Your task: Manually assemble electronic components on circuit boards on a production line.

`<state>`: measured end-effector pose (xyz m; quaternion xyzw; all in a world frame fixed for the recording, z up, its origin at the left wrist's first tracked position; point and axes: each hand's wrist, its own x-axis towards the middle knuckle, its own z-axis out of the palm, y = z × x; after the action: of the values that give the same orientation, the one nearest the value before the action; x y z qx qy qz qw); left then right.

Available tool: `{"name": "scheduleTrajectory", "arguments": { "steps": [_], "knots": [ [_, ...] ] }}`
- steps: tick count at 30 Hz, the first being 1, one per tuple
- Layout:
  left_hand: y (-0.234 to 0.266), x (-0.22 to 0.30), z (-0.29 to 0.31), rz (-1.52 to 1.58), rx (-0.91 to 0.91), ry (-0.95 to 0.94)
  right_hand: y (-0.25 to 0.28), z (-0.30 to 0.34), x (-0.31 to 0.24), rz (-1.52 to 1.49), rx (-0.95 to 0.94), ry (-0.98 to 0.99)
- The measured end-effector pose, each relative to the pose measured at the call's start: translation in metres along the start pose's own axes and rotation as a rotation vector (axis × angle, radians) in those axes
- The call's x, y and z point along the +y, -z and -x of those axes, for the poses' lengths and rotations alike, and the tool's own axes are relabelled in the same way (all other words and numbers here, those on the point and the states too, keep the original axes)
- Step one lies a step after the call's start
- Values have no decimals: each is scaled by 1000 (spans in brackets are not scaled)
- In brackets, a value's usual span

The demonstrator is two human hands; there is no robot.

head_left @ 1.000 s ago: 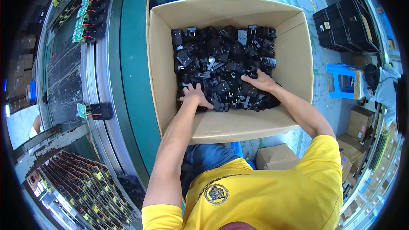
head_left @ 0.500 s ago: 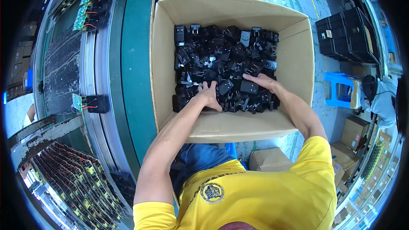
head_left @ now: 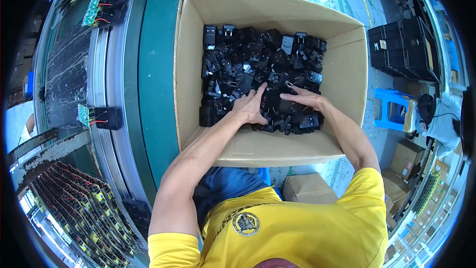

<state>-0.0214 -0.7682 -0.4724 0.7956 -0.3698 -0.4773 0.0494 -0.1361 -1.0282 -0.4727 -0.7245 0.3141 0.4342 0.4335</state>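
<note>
A large open cardboard box (head_left: 270,155) stands in front of me, its bottom covered by a jumbled heap of black plug adapters (head_left: 233,64). Both my hands are down inside it. My left hand (head_left: 249,105) rests on the heap near the middle, fingers spread and pointing away from me, with no adapter gripped. To its right, my right hand (head_left: 308,99) lies over the adapters with its fingers stretched out toward the left; it grips nothing that I can see. One adapter (head_left: 308,122) lies just below the right hand. My palms hide some of the pieces beneath.
On the left runs a conveyor with a metal rail (head_left: 101,154); a black housing (head_left: 108,118) wired to a green circuit board sits there. Board racks (head_left: 79,213) stand lower left. Black crates (head_left: 401,47) and a blue stool (head_left: 389,109) are at right. Another person's leg shows beyond the box.
My left hand has moved right and slightly away from me across the heap, closer to the right hand. Some adapters near my hands have shifted. The right hand stays nearly in place.
</note>
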Motion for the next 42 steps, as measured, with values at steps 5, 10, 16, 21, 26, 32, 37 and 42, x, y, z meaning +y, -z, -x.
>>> {"name": "scheduleTrajectory", "arguments": {
  "steps": [5,10,16,21,26,32,37,42],
  "knots": [
    [9,-1,-3,-115,-109,8,6,13,-21,-53,-66,-36],
    [-15,-16,-27,-79,-74,-27,2,6,-14,-177,-79,-21],
    [-37,-16,-38,194,0,21,-16,-12,-3,-339,-96,128],
    [-37,15,-29,252,82,50,-35,0,-7,-405,123,168],
    [-30,24,-18,388,258,107,-36,-25,-24,-320,186,109],
    [-35,55,-36,430,320,162,-33,-5,-9,-499,231,137],
    [-25,48,-39,521,345,71,-25,9,-24,-651,181,121],
    [7,65,-29,511,303,24,-11,33,-28,-755,178,110]
  ]
}}
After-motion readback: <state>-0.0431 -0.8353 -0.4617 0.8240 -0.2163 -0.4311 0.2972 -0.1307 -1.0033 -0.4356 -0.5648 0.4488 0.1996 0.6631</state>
